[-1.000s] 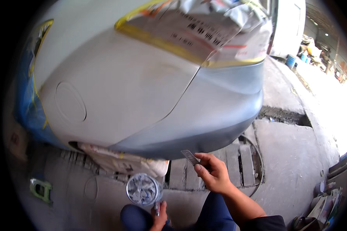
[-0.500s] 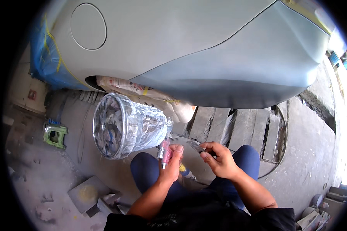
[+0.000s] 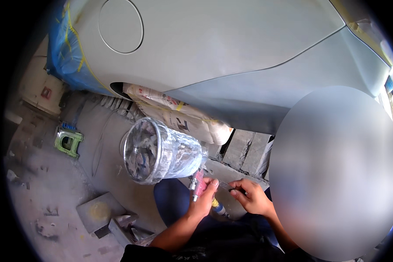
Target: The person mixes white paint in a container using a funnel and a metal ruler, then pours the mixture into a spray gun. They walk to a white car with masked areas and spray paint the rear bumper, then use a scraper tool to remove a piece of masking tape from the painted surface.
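Note:
My left hand [image 3: 205,201] is closed round the pink body of a spray gun [image 3: 199,185]. A large round cup [image 3: 179,150], wrapped in crinkled clear film, sits on the gun and tilts to the left. Its wide rimmed end faces left, and the inside looks smeared with grey. Below the hand hangs a yellow and blue hose fitting [image 3: 218,205]. Just right of the gun, my right hand [image 3: 252,198] pinches a thin grey strip [image 3: 225,186], whose kind I cannot make out. The strip's end points toward the gun, apart from it.
Ahead stands a silver-grey car body [image 3: 231,48], with blue masking film [image 3: 67,56] and masking paper [image 3: 192,124] along its lower edge. Concrete slabs [image 3: 251,150] lie beneath. Left are a green step stool [image 3: 70,143] and a grey board [image 3: 98,212]. A blurred oval hides the right side.
The whole view has shifted, so car, cup and hands sit further right and mostly lower. The strip shows less of its face. A blurred oval now covers the right side.

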### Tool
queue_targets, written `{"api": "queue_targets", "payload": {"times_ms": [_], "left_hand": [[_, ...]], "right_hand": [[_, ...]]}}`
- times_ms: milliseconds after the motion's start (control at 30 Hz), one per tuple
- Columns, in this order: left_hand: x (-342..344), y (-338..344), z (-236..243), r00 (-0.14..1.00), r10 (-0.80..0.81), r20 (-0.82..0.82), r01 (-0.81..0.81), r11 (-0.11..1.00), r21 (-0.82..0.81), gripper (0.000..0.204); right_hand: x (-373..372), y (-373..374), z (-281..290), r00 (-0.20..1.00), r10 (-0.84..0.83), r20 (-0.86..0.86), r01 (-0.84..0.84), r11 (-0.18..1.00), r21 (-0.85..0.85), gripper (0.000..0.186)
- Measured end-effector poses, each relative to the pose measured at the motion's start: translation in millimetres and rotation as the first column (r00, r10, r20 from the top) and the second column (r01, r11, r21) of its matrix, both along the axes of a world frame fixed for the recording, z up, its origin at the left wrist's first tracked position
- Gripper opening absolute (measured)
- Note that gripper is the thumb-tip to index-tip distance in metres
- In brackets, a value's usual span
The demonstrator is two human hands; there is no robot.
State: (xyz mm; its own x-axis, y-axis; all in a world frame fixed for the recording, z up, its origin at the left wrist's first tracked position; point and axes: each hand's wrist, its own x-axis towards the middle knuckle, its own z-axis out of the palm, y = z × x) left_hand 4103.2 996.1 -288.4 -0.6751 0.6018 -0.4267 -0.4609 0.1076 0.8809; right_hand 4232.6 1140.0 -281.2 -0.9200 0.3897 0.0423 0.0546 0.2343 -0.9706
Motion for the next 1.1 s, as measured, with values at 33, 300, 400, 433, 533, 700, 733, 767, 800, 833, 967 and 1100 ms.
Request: {"api": "queue_targets", "payload": {"times_ms": [33, 300, 400, 433, 533, 700, 733, 767, 800, 833, 967, 1100], "left_hand": [[0, -2, -3, 1.0, -0.02, -0.024, 0.019, 0.999, -0.04, 0.015], [2, -14, -20, 0.976, -0.096, -0.194, 0.066, 0.985, -0.158, 0.02], [-1, -14, -10, 0.972, -0.177, -0.156, 0.141, 0.965, -0.222, 0.019], [3, -13, -5, 0.979, -0.145, -0.143, 0.119, 0.978, -0.172, 0.015], [2, -8, 16, 0.957, -0.222, -0.189, 0.181, 0.961, -0.21, 0.016], [-3, 0, 41, 0.919, -0.353, -0.175, 0.343, 0.935, -0.087, 0.013], [1, 4, 43, 0.92, -0.345, -0.184, 0.35, 0.937, -0.004, 0.013], [-1, 8, 44, 0.902, -0.398, -0.169, 0.395, 0.917, -0.055, 0.013], [-5, 12, 47, 0.862, -0.473, -0.183, 0.469, 0.881, -0.067, 0.014], [-9, 13, 53, 0.832, -0.527, -0.172, 0.521, 0.849, -0.082, 0.013], [-3, 23, 91, 0.603, -0.792, -0.095, 0.778, 0.61, -0.15, 0.008], [34, 36, 139, 0.455, -0.888, -0.07, 0.876, 0.46, -0.144, 0.019]], "right_hand": [[1, 0, -4, 1.0, 0.006, 0.013, -0.005, 1.0, -0.026, 0.024], [17, 8, -35, 0.976, -0.05, 0.214, 0.122, 0.933, -0.338, 0.022], [26, 13, -36, 0.949, -0.057, 0.312, 0.19, 0.889, -0.416, 0.022], [29, 14, -34, 0.939, -0.066, 0.336, 0.214, 0.879, -0.426, 0.022], [34, 15, -16, 0.938, -0.105, 0.331, 0.243, 0.88, -0.409, 0.022], [41, 19, 33, 0.842, -0.259, 0.474, 0.478, 0.766, -0.43, 0.019], [46, 19, 43, 0.789, -0.299, 0.536, 0.57, 0.68, -0.461, 0.018], [54, 21, 52, 0.801, -0.357, 0.48, 0.572, 0.692, -0.44, 0.017], [59, 24, 58, 0.797, -0.405, 0.448, 0.586, 0.697, -0.412, 0.017], [64, 12, 65, 0.745, -0.445, 0.497, 0.655, 0.628, -0.42, 0.017], [107, -37, 87, 0.54, -0.657, 0.527, 0.824, 0.283, -0.491, 0.021], [163, -124, 109, 0.203, -0.765, 0.611, 0.834, -0.192, -0.517, 0.021]]}}
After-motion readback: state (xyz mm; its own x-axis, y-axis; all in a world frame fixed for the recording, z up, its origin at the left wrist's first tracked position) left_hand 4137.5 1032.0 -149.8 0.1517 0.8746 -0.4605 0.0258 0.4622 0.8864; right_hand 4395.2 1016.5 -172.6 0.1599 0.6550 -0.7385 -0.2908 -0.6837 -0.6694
